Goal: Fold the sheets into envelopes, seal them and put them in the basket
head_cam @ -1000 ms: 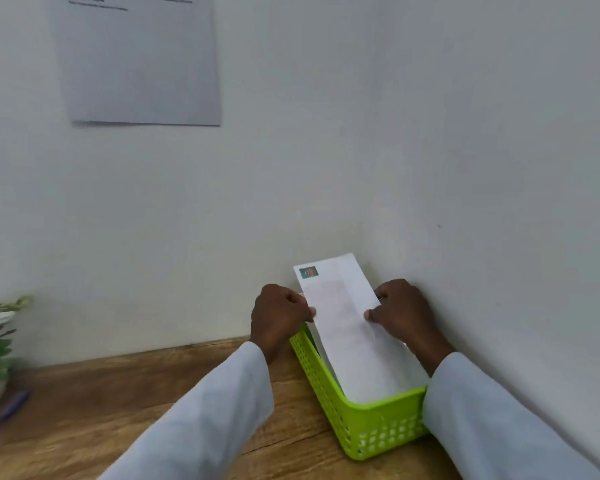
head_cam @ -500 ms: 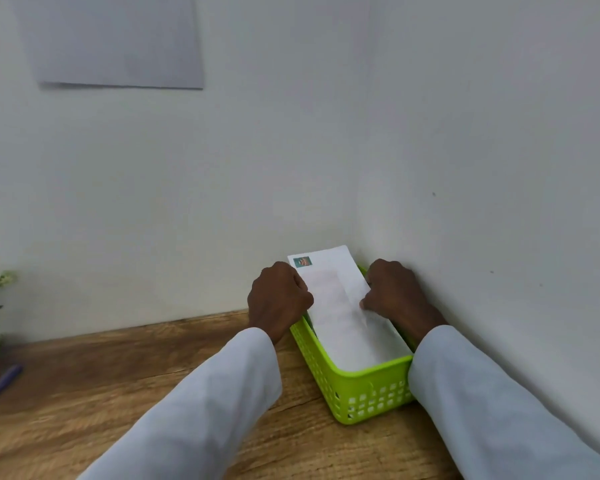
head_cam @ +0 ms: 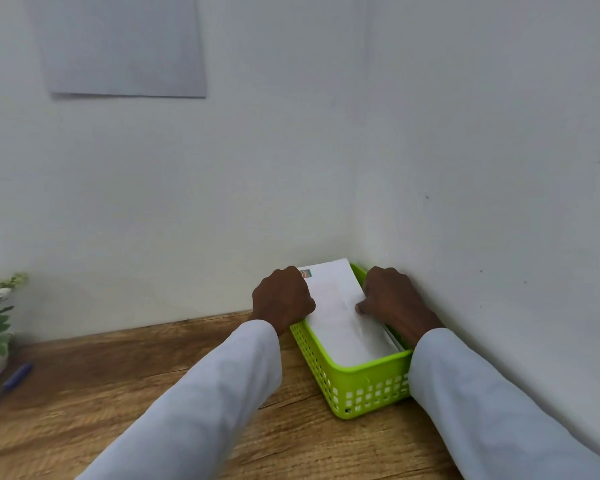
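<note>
So the envelope (head_cam: 340,306) is lying in the green basket (head_cam: 368,386), which sits on the wooden table (head_cam: 118,393) right in the corner against the wall. Its far end sticks up over the basket's back rim, the one with a little stamp-like mark on it. Both hands are curled on it: the left hand (head_cam: 282,299) grips the left long edge, and the right hand (head_cam: 392,299) pinches the right edge with the thumb on top.

Handling-wise it looks super light and thin, bendy rather than stiff. There's already a faint crease down the middle, so I'd guess squeezing hard would crumple it. Holding it by the two long edges seems the smart spot since that keeps it flat. Paper's a bit slippery, but a light pinch should do.
</note>
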The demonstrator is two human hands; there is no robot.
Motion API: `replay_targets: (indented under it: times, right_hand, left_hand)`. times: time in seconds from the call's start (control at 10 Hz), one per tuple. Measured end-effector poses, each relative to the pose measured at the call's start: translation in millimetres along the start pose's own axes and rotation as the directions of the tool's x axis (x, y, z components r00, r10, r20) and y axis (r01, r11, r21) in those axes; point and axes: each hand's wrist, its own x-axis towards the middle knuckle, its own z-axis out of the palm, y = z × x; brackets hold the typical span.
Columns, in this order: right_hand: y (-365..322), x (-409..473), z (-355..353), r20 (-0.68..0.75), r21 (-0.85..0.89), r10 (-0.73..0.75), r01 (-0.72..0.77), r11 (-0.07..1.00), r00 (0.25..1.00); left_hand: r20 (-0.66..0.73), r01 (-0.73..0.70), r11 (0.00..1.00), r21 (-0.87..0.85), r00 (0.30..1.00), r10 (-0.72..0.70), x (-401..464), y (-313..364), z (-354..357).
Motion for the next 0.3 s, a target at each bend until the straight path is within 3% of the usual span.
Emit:
replay_targets:
  times: [0.1, 0.3]
  right_hand:
    - [-1.3, 0.3, -0.9, -0.023, 0.046, -0.024, 0.025, 0.999, 0.999]
    - [-11.0, -6.4, -4.5, -0.156, 0.138, -0.136, 0.158, 0.978, 0.978]
  left_hand:
    - [0.018, -0.028, 0.999, -0.034, 0.999, 0.028, -8.7, 0.3, -2.8]
    - [-0.094, -0.187, 0.982, -0.022, 0.978, 0.184, -33.1, 1.2, -17.6]
